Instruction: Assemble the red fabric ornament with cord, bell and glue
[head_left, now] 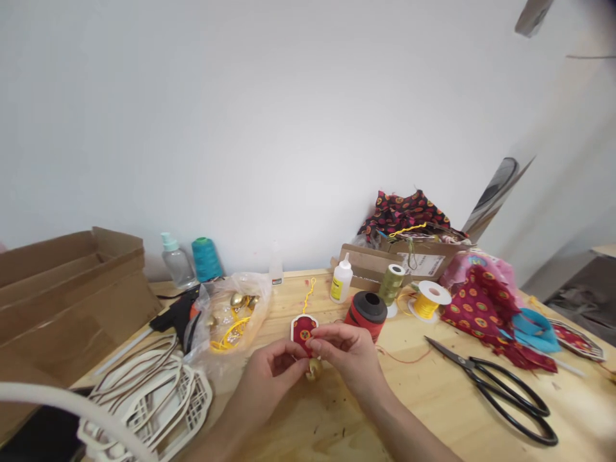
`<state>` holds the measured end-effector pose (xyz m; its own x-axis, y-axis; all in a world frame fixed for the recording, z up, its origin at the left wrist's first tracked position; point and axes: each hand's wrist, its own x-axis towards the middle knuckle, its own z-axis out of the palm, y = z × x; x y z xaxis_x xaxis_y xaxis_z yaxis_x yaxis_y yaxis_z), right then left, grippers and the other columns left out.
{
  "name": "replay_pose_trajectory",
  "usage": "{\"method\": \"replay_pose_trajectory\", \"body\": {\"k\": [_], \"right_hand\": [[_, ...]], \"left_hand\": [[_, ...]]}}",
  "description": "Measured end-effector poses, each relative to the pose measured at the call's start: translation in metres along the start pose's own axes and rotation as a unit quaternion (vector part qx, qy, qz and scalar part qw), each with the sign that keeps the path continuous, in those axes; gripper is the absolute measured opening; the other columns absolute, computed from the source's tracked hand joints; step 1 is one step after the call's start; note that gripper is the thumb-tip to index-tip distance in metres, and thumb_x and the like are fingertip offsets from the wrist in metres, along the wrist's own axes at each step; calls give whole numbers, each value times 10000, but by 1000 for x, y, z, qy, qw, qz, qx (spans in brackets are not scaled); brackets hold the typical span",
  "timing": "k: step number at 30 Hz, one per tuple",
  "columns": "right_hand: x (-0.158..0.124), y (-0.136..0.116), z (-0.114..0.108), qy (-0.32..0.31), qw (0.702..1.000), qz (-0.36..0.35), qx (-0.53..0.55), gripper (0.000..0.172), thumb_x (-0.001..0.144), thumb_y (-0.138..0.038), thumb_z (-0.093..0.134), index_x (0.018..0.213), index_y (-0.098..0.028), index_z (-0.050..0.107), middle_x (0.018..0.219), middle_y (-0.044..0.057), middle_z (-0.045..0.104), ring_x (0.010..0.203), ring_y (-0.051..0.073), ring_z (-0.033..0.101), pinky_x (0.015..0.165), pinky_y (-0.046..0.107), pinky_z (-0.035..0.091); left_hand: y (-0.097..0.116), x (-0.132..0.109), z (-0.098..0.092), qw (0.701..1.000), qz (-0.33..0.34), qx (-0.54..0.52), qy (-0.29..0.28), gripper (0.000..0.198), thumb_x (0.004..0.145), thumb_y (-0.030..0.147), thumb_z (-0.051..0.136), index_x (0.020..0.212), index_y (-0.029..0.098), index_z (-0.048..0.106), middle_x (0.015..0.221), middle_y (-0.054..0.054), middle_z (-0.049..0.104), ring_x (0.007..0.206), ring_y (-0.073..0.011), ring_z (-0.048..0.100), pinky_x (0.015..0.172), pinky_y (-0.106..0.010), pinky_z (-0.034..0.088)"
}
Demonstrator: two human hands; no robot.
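Observation:
A small pendant (304, 326) with a pale scalloped rim and dark red patterned fabric lies at the middle of the table, a twisted yellow cord (309, 295) running up from its top. My left hand (274, 375) is closed at the pendant's lower left edge, thumb and forefinger pinched on it. Over its lower right side, my right hand (353, 359) pinches with thumb and forefinger; what lies between those fingertips is too small to make out. A gold bell (314, 369) hangs below the pendant, between both hands, partly covered by fingers.
Black-handled scissors (495, 388) lie at right. Behind stand a glue bottle (341, 280), a red thread spool (366, 314) and a yellow cord spool (427, 299). Leftward are a plastic bag (260, 295) with bells, a glue gun (176, 314), pale frames (158, 398) and a cardboard box (72, 301).

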<state>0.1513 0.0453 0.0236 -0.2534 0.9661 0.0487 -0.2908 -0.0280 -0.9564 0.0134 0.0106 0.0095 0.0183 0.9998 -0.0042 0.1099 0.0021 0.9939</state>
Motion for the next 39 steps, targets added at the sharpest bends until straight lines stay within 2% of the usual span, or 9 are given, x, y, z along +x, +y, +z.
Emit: {"method": "replay_pose_trajectory", "body": {"k": [5,11,15,20,28,32,35,37,39], "right_hand": [[0,-2,0,-3,1000,-5,20,247,474,-336,760,636,-164,693,551,18,663,503,143,592,498,251,489],[-1,-8,1,-23,997,18,66,239,485,-300,762,650,-144,690,559,24,662,506,130,589,525,250,484],[-3,-10,1,-38,995,23,91,208,501,-260,757,657,-140,687,575,24,667,521,122,592,533,235,471],[-3,-10,2,-40,995,18,93,178,500,-238,754,639,-151,685,556,2,663,507,111,588,513,209,457],[-3,-3,4,-60,993,26,99,155,486,-211,757,611,-155,685,537,-10,655,485,91,575,496,183,446],[0,0,2,-60,995,16,84,158,517,-229,741,642,-151,685,541,-2,652,468,91,563,457,177,423],[2,1,1,-46,997,4,61,121,531,-217,726,632,-165,685,543,-7,653,458,91,560,447,173,421],[1,5,1,-21,999,-27,-1,83,541,-190,712,620,-179,688,560,-5,660,492,108,579,463,175,434],[0,13,0,-4,991,-86,-104,61,579,-168,679,629,-199,695,590,-1,673,545,129,601,493,178,451]], "left_hand": [[7,3,-8,998,22,57,-14,82,672,242,593,674,166,626,663,-5,642,648,-145,568,616,-234,440],[16,7,-19,994,-3,103,-32,157,692,281,572,762,153,630,704,-33,669,626,-147,578,544,-225,432],[25,2,-11,982,24,187,-32,214,692,307,574,858,182,626,724,-22,646,621,-149,566,566,-241,440],[23,-4,2,970,77,226,-41,120,713,247,534,794,198,608,743,-13,589,660,-151,542,587,-243,426],[2,-1,-2,989,-5,137,-59,128,720,259,541,798,167,585,659,1,588,611,-136,531,560,-219,411],[1,-2,-2,990,-85,61,-95,333,720,370,547,964,145,564,570,21,551,462,-119,525,439,-214,400],[-3,-2,-2,984,-132,0,-119,437,700,404,572,1050,145,540,614,-6,596,483,-147,582,411,-214,396],[-7,1,-3,983,-129,-54,-122,415,668,378,621,1018,159,576,695,-31,639,569,-169,615,460,-227,422],[-11,5,-4,980,-84,-120,-132,363,636,333,666,956,166,623,782,-49,673,718,-197,624,631,-283,460]]}}
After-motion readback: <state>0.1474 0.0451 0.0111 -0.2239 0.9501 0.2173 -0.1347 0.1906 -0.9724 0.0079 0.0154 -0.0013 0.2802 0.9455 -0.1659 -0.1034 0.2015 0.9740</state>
